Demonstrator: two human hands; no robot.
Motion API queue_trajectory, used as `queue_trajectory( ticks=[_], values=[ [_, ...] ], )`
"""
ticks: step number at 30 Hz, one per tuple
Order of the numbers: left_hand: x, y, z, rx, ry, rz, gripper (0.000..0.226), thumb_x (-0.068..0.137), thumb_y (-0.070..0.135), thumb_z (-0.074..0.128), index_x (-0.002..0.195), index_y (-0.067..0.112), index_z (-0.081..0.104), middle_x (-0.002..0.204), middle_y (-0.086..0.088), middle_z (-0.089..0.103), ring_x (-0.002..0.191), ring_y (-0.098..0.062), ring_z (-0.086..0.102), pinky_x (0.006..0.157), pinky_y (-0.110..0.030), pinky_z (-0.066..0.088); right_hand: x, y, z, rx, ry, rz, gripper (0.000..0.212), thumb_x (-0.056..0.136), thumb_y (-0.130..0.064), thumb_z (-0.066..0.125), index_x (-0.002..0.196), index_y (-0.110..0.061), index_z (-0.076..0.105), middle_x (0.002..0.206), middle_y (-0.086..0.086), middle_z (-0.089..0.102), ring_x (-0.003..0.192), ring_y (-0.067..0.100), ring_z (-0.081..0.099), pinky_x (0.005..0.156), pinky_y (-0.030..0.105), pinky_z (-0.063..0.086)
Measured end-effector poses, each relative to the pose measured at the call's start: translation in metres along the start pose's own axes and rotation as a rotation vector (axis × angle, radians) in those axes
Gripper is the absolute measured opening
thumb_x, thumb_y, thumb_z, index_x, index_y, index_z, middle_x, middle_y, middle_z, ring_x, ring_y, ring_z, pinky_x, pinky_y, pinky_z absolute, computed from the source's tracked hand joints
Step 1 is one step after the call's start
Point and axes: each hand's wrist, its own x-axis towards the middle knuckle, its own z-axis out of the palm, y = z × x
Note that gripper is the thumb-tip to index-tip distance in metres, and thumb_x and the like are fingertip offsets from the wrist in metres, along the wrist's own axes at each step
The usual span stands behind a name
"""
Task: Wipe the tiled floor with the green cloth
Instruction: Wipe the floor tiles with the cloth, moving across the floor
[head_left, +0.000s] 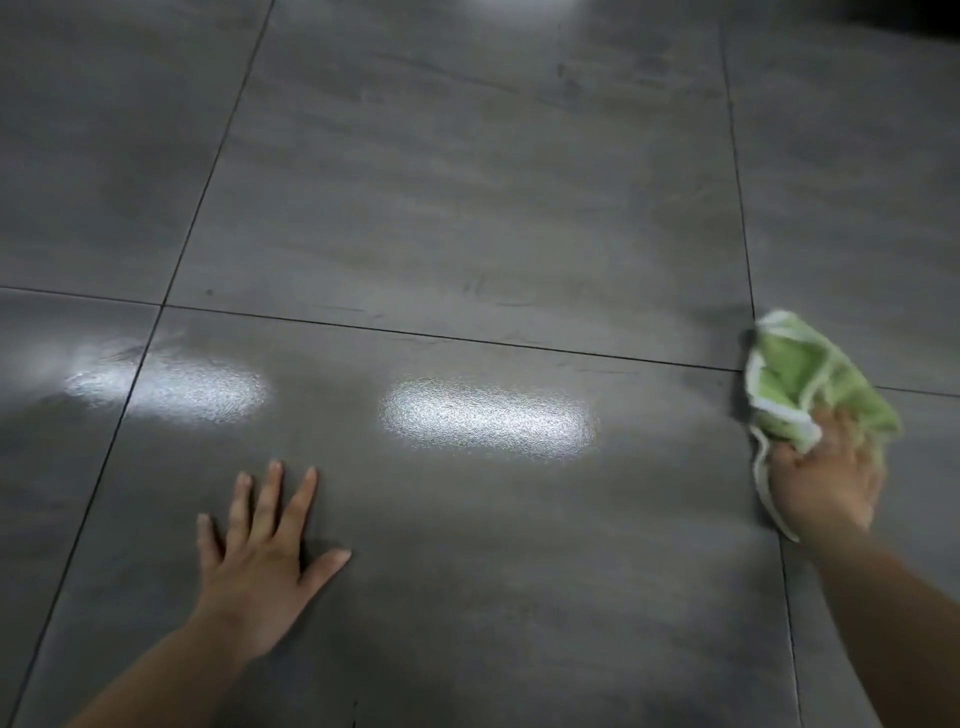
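Two hands, one cloth on grey tiles

Left hand (260, 561) lies flat, fingers spread, on the tiled floor (467, 208). Right hand (826, 478) grips the one crumpled green cloth (800, 379), at the right by a grout line (740, 208). Two bright reflections (488, 415) shine beyond the left hand.

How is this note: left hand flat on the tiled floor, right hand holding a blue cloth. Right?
Not quite. The head view shows the cloth is green, not blue. The rest stands: the left hand lies flat on the tiled floor and the right hand holds the cloth.
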Motion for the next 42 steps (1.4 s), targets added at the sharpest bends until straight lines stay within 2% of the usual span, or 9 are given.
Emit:
queue_trajectory(
  ticks=[4,11,13,17,22,31,36,40,42],
  values=[
    [0.000,0.000,0.000,-0.003,-0.002,0.001,0.106,0.051,0.091,-0.001,0.132,0.027,-0.028,0.151,0.006,-0.024,0.142,-0.024,-0.020,0.115,-0.049,-0.003,-0.023,-0.063,0.024,0.112,-0.019,0.254,0.060,0.088,-0.036,0.029,0.143,-0.010,0.025,0.154,0.016,0.018,0.142,0.035,0.008,0.114,0.044,0.001],
    [-0.005,-0.008,-0.011,0.045,0.017,0.063,0.090,0.082,0.050,0.052,0.142,0.025,-0.010,0.155,0.004,-0.016,0.144,-0.017,-0.012,0.117,-0.041,0.004,-0.162,-0.193,0.083,-0.051,-0.416,-0.953,0.061,0.090,-0.037,0.034,0.146,-0.030,0.009,0.157,-0.002,-0.006,0.137,0.023,-0.026,0.105,0.043,-0.026],
    [-0.004,-0.013,-0.011,0.047,0.014,0.076,0.093,0.081,0.048,0.054,0.142,0.023,-0.010,0.155,0.004,-0.015,0.144,-0.016,-0.011,0.117,-0.039,0.003,-0.146,-0.156,0.082,-0.096,-0.271,-1.046,0.064,0.077,-0.045,0.027,0.140,-0.033,0.024,0.154,-0.002,0.021,0.143,0.024,-0.001,0.114,0.044,-0.009],
    [-0.003,-0.015,-0.007,-0.005,0.021,0.078,0.095,0.079,0.048,0.057,0.142,0.023,-0.010,0.155,0.003,-0.012,0.144,-0.017,-0.011,0.117,-0.041,0.000,-0.079,-0.012,0.060,-0.123,0.023,-0.628,0.061,0.067,-0.037,0.036,0.124,-0.018,0.044,0.128,0.017,0.058,0.124,0.040,0.039,0.096,0.051,0.041],
    [-0.002,-0.014,-0.005,-0.032,0.037,0.085,0.093,0.078,0.044,0.060,0.143,0.024,-0.004,0.156,0.002,-0.009,0.144,-0.018,-0.011,0.116,-0.042,-0.001,-0.092,0.008,0.042,0.120,0.069,0.228,0.091,0.062,-0.050,0.016,0.140,-0.006,0.033,0.151,0.018,0.025,0.141,0.039,0.010,0.114,0.046,0.007],
    [-0.004,-0.014,-0.010,0.003,0.015,0.104,0.086,0.082,0.042,0.057,0.143,0.028,-0.002,0.156,0.002,-0.012,0.144,-0.018,-0.011,0.116,-0.043,0.002,-0.208,-0.027,0.094,-0.106,0.001,-0.857,0.065,0.059,-0.049,0.038,0.122,-0.029,0.041,0.134,-0.004,0.035,0.143,0.019,-0.015,0.105,0.039,0.015],
    [-0.005,-0.013,-0.010,0.023,0.030,0.102,0.080,0.085,0.046,0.049,0.143,0.027,-0.003,0.156,0.002,-0.012,0.144,-0.018,-0.011,0.117,-0.042,0.003,-0.141,0.085,0.056,-0.084,0.078,-0.360,0.067,0.067,-0.037,0.033,0.126,-0.008,0.045,0.143,0.016,0.041,0.129,0.040,0.028,0.110,0.040,0.014],
    [-0.007,-0.006,-0.003,-0.097,0.084,0.064,0.070,0.088,0.042,0.047,0.144,0.024,0.009,0.157,-0.001,-0.004,0.144,-0.021,-0.005,0.116,-0.045,0.007,-0.129,0.036,0.043,0.165,0.068,0.265,0.084,0.067,-0.045,0.019,0.143,-0.010,0.027,0.155,0.013,0.016,0.143,0.034,0.002,0.114,0.037,-0.003],
    [-0.009,-0.006,-0.002,-0.133,0.088,0.071,0.066,0.089,0.038,0.047,0.144,0.021,0.014,0.157,-0.004,0.001,0.145,-0.022,-0.002,0.117,-0.043,0.009,-0.141,-0.025,0.053,0.181,0.011,0.249,0.079,0.069,-0.042,0.022,0.143,-0.014,0.026,0.155,0.011,0.015,0.142,0.036,-0.001,0.114,0.044,-0.001]
  ],
)
